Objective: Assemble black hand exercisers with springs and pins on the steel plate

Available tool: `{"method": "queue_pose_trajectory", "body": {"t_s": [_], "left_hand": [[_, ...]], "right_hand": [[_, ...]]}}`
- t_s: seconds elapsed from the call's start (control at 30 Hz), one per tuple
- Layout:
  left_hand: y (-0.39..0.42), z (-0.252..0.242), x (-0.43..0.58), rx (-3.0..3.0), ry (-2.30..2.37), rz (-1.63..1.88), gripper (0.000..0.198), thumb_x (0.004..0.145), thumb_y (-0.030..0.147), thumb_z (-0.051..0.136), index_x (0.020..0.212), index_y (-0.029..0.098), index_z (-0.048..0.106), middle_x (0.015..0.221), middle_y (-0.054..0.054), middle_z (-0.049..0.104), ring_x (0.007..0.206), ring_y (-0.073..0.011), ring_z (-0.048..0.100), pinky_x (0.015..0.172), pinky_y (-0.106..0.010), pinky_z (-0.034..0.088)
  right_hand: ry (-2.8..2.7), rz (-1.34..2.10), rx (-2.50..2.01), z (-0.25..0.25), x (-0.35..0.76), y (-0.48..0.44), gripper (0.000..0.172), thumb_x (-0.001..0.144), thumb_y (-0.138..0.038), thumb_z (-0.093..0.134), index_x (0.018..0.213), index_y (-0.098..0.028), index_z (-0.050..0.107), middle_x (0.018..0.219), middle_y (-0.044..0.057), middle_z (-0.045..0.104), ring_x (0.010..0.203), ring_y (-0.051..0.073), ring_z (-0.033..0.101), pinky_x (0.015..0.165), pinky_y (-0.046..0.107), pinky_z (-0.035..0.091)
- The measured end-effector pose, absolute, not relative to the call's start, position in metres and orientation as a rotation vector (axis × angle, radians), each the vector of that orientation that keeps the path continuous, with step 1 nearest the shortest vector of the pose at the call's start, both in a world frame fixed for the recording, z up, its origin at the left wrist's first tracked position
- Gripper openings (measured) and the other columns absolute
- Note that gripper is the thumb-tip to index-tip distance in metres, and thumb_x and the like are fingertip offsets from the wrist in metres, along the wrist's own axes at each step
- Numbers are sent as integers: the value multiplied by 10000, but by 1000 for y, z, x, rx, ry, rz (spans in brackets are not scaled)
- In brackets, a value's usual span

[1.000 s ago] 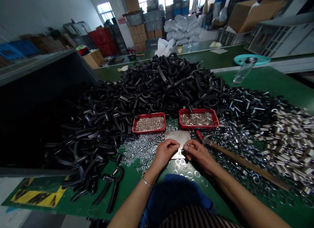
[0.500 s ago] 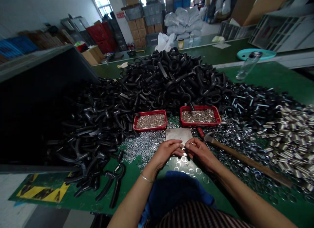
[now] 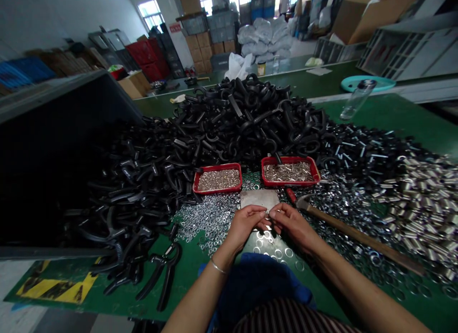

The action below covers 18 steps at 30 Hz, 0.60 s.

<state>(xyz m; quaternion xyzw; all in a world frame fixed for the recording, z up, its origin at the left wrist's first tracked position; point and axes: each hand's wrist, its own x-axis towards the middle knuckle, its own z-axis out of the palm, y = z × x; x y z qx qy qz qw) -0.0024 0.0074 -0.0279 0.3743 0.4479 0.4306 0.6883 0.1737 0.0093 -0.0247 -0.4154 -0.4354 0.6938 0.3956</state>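
My left hand (image 3: 248, 223) and my right hand (image 3: 290, 222) meet fingertip to fingertip over the near edge of a flat metal plate (image 3: 259, 197). Both are closed in a pinch. Whatever sits between the fingers is small and mostly hidden, so I cannot make out its kind. Several thin metal rings (image 3: 278, 253) lie on the green table just below my hands. Left of my left hand spreads a heap of small shiny nuts or washers (image 3: 209, 218). A hammer (image 3: 343, 228) with a wooden handle rests to the right of my right hand.
Two red trays, one of tiny metal parts (image 3: 235, 185) and one of small pins (image 3: 264, 180), stand beyond the plate. Behind them rises a big pile of black plastic handles (image 3: 246, 113). Metal sleeves (image 3: 422, 199) are heaped at right, near a glass bottle (image 3: 358, 100).
The fingertips of my two hands have come closer together, now touching or nearly so. The camera view has shifted slightly; the trays, hammer and piles stay in place.
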Motion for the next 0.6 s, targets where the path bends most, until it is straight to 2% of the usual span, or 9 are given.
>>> {"method": "queue_pose_trajectory", "body": {"t_s": [0.17, 0.33, 0.43, 0.6], "left_hand": [[4, -25, 1, 735, 955, 955, 420, 739, 375, 800, 1004, 83, 658, 832, -115, 736, 725, -197, 719, 690, -308, 568], [1, -29, 6, 762, 985, 1007, 362, 756, 373, 789, 971, 101, 687, 869, -92, 731, 738, -161, 700, 738, -290, 557], [0, -29, 9, 777, 1003, 1038, 340, 764, 374, 781, 965, 114, 691, 810, -58, 715, 700, -146, 682, 714, -279, 549], [0, -26, 8, 809, 964, 1030, 322, 782, 365, 770, 986, 127, 696, 813, -56, 716, 728, -148, 678, 729, -277, 539]], "right_hand": [[-1051, 1805, -1082, -24, 178, 13, 332, 840, -478, 706, 850, -183, 553, 644, -40, 549, 518, 87, 470, 497, 230, 332], [-899, 2002, -987, -23, 184, 13, 305, 828, -423, 742, 819, -173, 567, 604, -69, 443, 508, 69, 391, 499, 224, 371], [-849, 2047, -932, -21, 185, 15, 257, 847, -380, 735, 829, -168, 591, 598, -71, 419, 515, 67, 403, 497, 214, 382], [-552, 2158, -856, -24, 185, 18, 200, 816, -281, 778, 802, -154, 625, 675, -38, 506, 568, 49, 455, 555, 179, 436]]}}
